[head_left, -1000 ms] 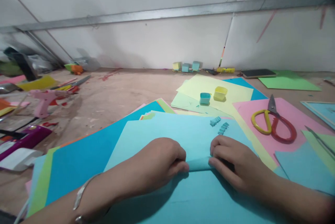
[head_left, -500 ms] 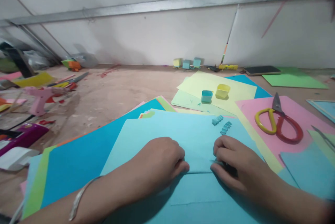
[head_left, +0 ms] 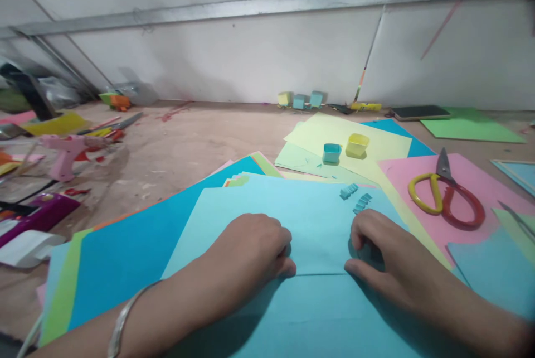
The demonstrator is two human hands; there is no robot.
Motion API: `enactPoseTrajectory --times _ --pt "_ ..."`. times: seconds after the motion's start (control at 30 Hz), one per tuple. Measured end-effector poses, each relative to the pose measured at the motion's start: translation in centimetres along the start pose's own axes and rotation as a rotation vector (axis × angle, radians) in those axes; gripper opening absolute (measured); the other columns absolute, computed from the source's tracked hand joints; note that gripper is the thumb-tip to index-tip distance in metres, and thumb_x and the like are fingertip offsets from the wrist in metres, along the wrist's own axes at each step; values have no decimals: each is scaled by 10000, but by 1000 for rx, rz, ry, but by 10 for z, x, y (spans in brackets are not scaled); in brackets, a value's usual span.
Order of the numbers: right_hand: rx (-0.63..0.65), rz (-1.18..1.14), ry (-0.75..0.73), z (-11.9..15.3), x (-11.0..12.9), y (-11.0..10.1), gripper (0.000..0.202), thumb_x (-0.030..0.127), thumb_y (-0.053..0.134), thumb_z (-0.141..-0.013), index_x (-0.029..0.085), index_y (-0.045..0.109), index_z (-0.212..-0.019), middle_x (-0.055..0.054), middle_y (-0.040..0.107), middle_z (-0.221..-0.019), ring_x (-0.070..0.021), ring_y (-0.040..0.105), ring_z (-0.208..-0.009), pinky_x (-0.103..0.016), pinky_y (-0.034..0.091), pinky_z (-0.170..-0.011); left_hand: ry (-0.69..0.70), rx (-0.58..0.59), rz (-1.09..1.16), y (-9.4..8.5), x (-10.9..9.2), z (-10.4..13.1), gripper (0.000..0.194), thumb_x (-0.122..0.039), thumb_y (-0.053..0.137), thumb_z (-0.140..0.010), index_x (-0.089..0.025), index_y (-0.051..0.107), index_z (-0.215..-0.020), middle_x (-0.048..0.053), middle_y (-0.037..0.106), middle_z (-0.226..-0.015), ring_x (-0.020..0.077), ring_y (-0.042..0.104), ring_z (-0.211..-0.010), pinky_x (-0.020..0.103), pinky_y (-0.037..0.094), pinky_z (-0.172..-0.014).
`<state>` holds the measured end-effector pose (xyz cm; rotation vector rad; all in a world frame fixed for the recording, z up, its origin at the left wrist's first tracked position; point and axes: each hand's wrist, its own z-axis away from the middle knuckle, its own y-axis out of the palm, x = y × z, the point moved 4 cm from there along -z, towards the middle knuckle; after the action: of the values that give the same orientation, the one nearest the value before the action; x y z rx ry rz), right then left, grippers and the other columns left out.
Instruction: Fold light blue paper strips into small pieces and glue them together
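Light blue paper lies in front of me, a straight edge or crease running across it between my hands. My left hand rests on its left part, fingers curled and thumb at the line; what its fingers hold, if anything, is hidden. On the right, my right hand touches the paper with its thumb at the line's other end, the thumb and fingers apart and nothing seen between them. Just beyond it lie small pleated blue paper strips.
Scissors with yellow and red handles lie on pink paper at the right. Small teal and yellow paper cups stand farther back. A pink glue gun and a purple object are at the left.
My right hand has shifted slightly right and its thumb and fingers have spread. My left hand has moved a little left. The lower line on the paper is fainter.
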<state>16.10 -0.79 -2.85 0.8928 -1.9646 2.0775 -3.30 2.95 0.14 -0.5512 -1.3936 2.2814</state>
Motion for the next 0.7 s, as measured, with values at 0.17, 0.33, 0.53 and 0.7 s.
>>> enactPoseTrajectory --times 0.17,0.33,0.53,0.7 --pt "-50 10 -61 0 1 -4 197 82 610 -770 210 500 -872 -32 536 -862 -179 488 -740 -304 438 -615 40 -40 96 -2 9 1 188 -340 693 -835 -209 671 -702 7 633 -700 183 541 -665 275 247 -555" --pt "-239 137 -396 11 16 3 238 31 419 -890 195 566 -801 -45 551 -817 -170 503 -738 -288 422 -612 72 -83 61 -1 6 5 155 -248 682 -828 -197 621 -695 -1 593 -689 182 518 -679 289 269 -567" --pt "-314 409 -718 28 42 9 273 -3 437 -846 171 598 -710 -64 563 -676 -193 482 -680 -346 387 -639 339 -143 -71 9 -25 11 110 -97 612 -846 -186 598 -783 12 621 -814 182 522 -729 311 369 -645" --pt "-361 515 -743 27 45 8 265 -22 465 -809 160 591 -662 -60 518 -612 -213 482 -675 -372 340 -638 332 -191 -154 18 -34 0 263 -432 669 -871 -184 596 -821 25 621 -776 209 539 -702 327 375 -599"
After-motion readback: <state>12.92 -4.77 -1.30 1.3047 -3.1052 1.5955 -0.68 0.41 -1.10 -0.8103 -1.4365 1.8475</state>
